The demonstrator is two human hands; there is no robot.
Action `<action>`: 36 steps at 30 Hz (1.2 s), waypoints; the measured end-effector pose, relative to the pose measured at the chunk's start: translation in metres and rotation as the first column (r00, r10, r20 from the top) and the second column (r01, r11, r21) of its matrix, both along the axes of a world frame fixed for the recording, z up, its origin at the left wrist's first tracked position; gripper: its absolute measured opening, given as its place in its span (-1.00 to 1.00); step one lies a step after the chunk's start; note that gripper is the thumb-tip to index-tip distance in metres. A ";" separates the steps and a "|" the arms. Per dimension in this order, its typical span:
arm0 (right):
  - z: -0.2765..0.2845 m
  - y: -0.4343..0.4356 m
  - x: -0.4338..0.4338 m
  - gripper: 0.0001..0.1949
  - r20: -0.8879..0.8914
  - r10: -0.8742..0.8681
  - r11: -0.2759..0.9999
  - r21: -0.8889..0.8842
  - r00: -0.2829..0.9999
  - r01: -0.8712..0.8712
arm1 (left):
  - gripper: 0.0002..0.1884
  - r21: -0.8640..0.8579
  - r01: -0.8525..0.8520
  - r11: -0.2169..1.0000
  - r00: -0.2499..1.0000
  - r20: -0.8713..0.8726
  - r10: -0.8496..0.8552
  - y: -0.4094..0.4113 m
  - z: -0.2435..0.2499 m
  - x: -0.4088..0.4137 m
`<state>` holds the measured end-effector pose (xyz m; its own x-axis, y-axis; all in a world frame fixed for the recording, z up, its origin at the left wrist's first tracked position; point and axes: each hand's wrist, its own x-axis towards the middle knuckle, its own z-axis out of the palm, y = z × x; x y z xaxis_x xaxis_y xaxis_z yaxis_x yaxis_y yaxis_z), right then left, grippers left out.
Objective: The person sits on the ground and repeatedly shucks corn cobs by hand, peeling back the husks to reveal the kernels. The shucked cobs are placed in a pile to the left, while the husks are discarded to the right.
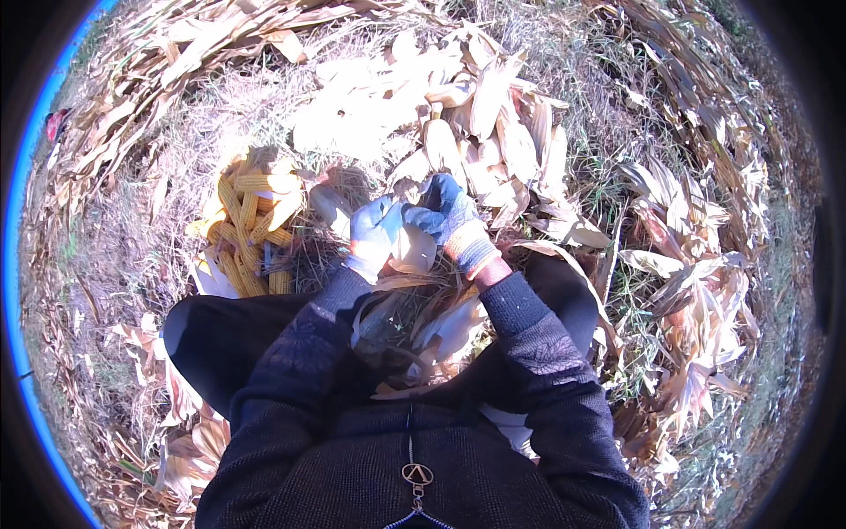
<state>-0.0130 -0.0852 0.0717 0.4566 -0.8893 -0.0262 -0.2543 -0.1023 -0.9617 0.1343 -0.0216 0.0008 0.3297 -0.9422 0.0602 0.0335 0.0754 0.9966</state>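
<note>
Both my hands wear work gloves with blue-grey coated fingers. My left hand (375,233) and my right hand (461,221) meet in front of my crossed legs. Between them they grip a corn ear in pale dry husk (416,250), whose lower part shows below the fingers. The fingers hide most of the ear, and no kernels show on it. Just beyond my right hand lies a heap of unhusked corn ears (492,132). To the left of my left hand is a pile of bare yellow corn cobs (248,225), stacked loosely on the ground.
Loose husks (456,324) lie between my legs. More husks (687,317) are strewn at the right. Dry cornstalks (152,86) lie in a band at the upper left, with others at the upper right. Glaring sunlight washes out the ground beyond my hands. A red object (57,124) sits at the far left.
</note>
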 end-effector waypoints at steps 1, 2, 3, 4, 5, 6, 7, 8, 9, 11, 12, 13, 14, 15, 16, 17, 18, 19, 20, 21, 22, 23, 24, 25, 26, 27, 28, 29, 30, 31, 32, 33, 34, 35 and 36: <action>0.000 0.004 0.002 -0.63 -0.072 -0.037 0.996 -0.078 0.997 0.031 | -0.89 0.018 0.020 1.000 0.990 -0.136 -0.018 0.001 -0.003 0.001; -0.001 0.005 0.004 -0.63 -0.140 -0.079 0.986 -0.157 0.987 0.056 | -0.89 0.005 0.001 1.000 0.981 -0.196 0.000 0.000 -0.007 0.000; -0.008 0.004 0.005 -0.63 -0.106 -0.122 0.972 -0.216 0.987 0.097 | -0.89 -0.006 -0.019 1.000 0.967 -0.255 0.017 -0.002 -0.010 -0.001; -0.013 0.003 0.007 -0.64 -0.071 -0.163 0.953 -0.271 0.984 0.139 | -0.89 -0.015 -0.040 0.999 0.949 -0.314 0.033 -0.003 -0.009 -0.003; -0.019 0.002 0.008 -0.64 -0.034 -0.202 0.929 -0.324 0.979 0.181 | -0.89 -0.021 -0.040 0.999 0.938 -0.345 0.030 -0.003 -0.008 -0.005; -0.024 0.002 0.006 -0.65 -0.074 -0.180 0.922 -0.360 0.981 0.142 | -0.89 -0.027 -0.041 0.999 0.926 -0.375 0.027 -0.002 -0.007 -0.006; -0.017 0.002 0.005 -0.66 -0.115 -0.157 0.914 -0.394 0.981 0.100 | -0.88 -0.035 -0.044 0.998 0.914 -0.406 0.026 -0.002 -0.002 -0.008; -0.013 0.002 0.004 -0.67 -0.157 -0.135 0.903 -0.427 0.978 0.056 | -0.86 -0.022 -0.057 0.998 0.939 -0.342 0.046 -0.003 0.002 -0.009; -0.018 -0.001 0.005 -0.74 -0.128 -0.128 0.914 -0.401 0.983 0.066 | -0.83 -0.010 -0.070 0.997 0.959 -0.276 0.065 -0.004 0.006 -0.010; -0.020 -0.004 0.005 -0.76 -0.149 -0.115 0.897 -0.440 0.982 0.038 | -0.82 -0.016 -0.082 0.997 0.974 -0.212 0.077 -0.002 0.005 -0.009; -0.022 -0.004 0.006 -0.77 -0.159 -0.109 0.888 -0.458 0.981 0.024 | -0.85 -0.035 -0.078 0.996 0.974 -0.217 0.069 0.000 0.003 -0.008; -0.022 -0.003 0.006 -0.77 -0.148 -0.081 0.912 -0.409 0.986 0.014 | -0.87 -0.054 -0.073 0.996 0.973 -0.222 0.059 0.000 0.003 -0.007; -0.023 0.000 0.007 -0.76 -0.135 -0.055 0.934 -0.358 0.989 0.003 | -0.92 0.032 -0.129 0.991 0.988 -0.085 0.132 0.000 0.003 -0.006; -0.024 0.003 0.009 -0.76 -0.120 -0.029 0.952 -0.307 0.992 -0.009 | -0.95 0.109 -0.195 0.975 0.980 0.059 0.190 -0.001 0.003 -0.004; -0.034 0.006 0.011 -0.73 -0.056 -0.002 0.942 -0.337 0.998 -0.017 | -0.93 0.067 -0.130 0.989 0.980 -0.143 0.139 -0.003 -0.007 0.001; -0.035 0.011 0.016 -0.73 -0.054 -0.018 0.920 -0.392 0.998 -0.005 | -0.86 0.024 -0.087 0.996 0.936 -0.342 0.089 -0.003 -0.015 0.009; -0.035 0.013 0.020 -0.72 -0.052 -0.034 0.895 -0.447 0.998 0.007 | -0.78 -0.016 -0.055 0.998 0.855 -0.518 0.039 -0.004 -0.024 0.017; -0.034 0.011 0.018 -0.74 -0.061 -0.004 0.928 -0.373 0.998 -0.019 | -0.75 -0.166 0.007 0.986 0.703 -0.701 -0.123 -0.004 -0.024 0.019; -0.032 0.008 0.015 -0.75 -0.068 0.026 0.954 -0.297 0.997 -0.046 | -0.73 -0.129 -0.001 0.992 0.653 -0.751 -0.097 -0.004 -0.024 0.021; -0.035 0.006 0.017 -0.75 -0.013 0.025 0.981 -0.194 1.000 -0.028 | -0.70 -0.089 -0.012 0.996 0.600 -0.797 -0.064 -0.002 -0.024 0.024; -0.036 0.002 0.015 -0.74 0.034 0.010 0.996 -0.094 0.999 -0.007 | -0.68 -0.052 -0.018 0.998 0.539 -0.842 -0.034 -0.003 -0.023 0.024; -0.019 0.003 0.011 -0.75 -0.004 0.008 0.987 -0.161 1.000 -0.009 | -0.68 0.042 -0.045 0.998 0.530 -0.846 0.060 -0.005 -0.011 0.016; -0.021 0.000 0.008 -0.75 -0.025 -0.003 0.979 -0.202 1.000 -0.002 | -0.68 0.137 -0.072 0.988 0.519 -0.840 0.154 -0.006 0.001 0.009; -0.020 -0.003 0.008 -0.75 -0.041 -0.015 0.969 -0.247 0.999 0.004 | -0.68 0.160 -0.055 0.985 0.627 -0.763 0.159 -0.002 0.021 0.003; -0.019 -0.005 0.006 -0.75 -0.058 -0.027 0.957 -0.290 0.998 0.009 | -0.68 0.095 0.027 0.995 0.680 -0.731 0.051 -0.002 0.017 0.006; -0.019 -0.006 0.003 -0.78 -0.016 -0.036 0.941 -0.338 0.999 0.028 | -0.67 0.034 0.114 0.993 0.721 -0.690 -0.059 -0.002 0.009 0.013; -0.021 -0.008 0.005 -0.79 -0.007 -0.022 0.936 -0.350 1.000 0.018 | -0.65 -0.019 0.197 0.980 0.753 -0.637 -0.164 -0.001 0.007 0.018; -0.024 -0.010 0.007 -0.80 0.001 -0.009 0.932 -0.363 1.000 0.009 | -0.61 -0.165 0.221 0.961 0.609 -0.747 -0.269 -0.001 0.005 0.021; -0.026 -0.011 0.008 -0.81 0.009 0.004 0.927 -0.376 1.000 0.000 | -0.62 -0.148 0.199 0.969 0.676 -0.695 -0.245 -0.001 0.002 0.022; -0.026 -0.011 0.007 -0.82 -0.019 0.015 0.916 -0.401 1.000 -0.022 | -0.62 -0.132 0.178 0.975 0.734 -0.642 -0.221 -0.001 0.006 0.017; -0.025 -0.010 0.006 -0.82 -0.048 0.026 0.904 -0.425 0.999 -0.044 | -0.63 -0.117 0.156 0.981 0.787 -0.585 -0.195 -0.002 0.011 0.014; -0.025 -0.010 0.006 -0.83 -0.077 0.035 0.891 -0.449 0.996 -0.066 | -0.64 -0.097 0.145 0.985 0.829 -0.531 -0.174 -0.002 0.013 0.012; -0.024 -0.009 0.006 -0.83 -0.074 0.036 0.898 -0.436 0.997 -0.065 | -0.65 -0.079 0.133 0.988 0.868 -0.471 -0.155 -0.003 0.015 0.012; -0.022 -0.008 0.006 -0.83 -0.071 0.036 0.904 -0.423 0.997 -0.063 | -0.66 -0.062 0.120 0.991 0.902 -0.409 -0.135 -0.004 0.018 0.012; -0.021 -0.007 0.006 -0.82 -0.068 0.036 0.910 -0.410 0.997 -0.061 | -0.66 -0.032 0.127 0.991 0.902 -0.411 -0.128 -0.004 0.021 0.012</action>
